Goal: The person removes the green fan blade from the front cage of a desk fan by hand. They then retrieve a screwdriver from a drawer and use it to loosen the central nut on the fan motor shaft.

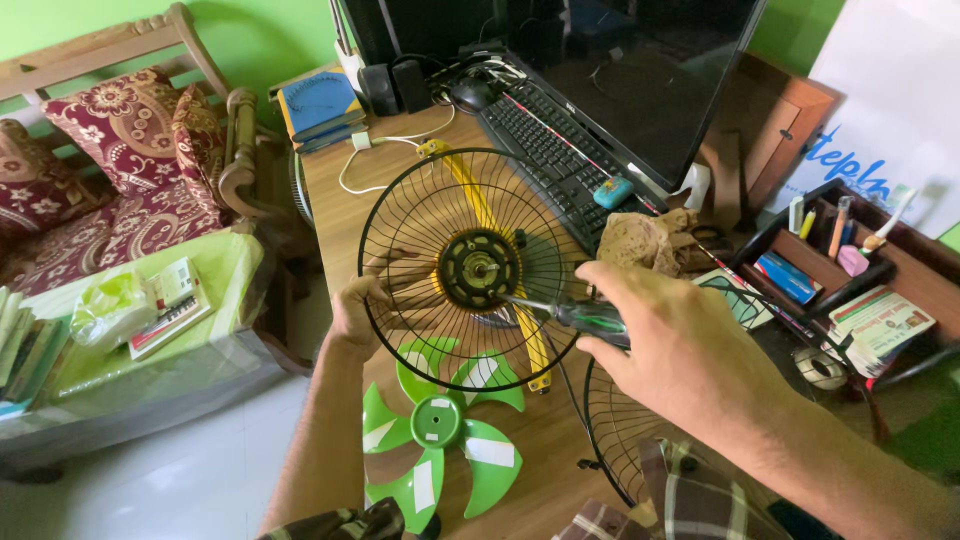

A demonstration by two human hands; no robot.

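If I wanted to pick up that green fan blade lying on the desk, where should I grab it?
Probably by the round hub of the green fan blade, coming straight down from above. It lies flat on the wooden desk with the hub raised and uncovered, while the thin blades look likelier to bend.

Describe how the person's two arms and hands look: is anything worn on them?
Both forearms are bare, with no visible watch, ring or glove on the left hand or right hand. A rolled sleeve of plaid fabric shows near the right elbow.

A black wire fan guard [470, 262] stands upright, a green-handled screwdriver [585, 318] tipped against its hub.
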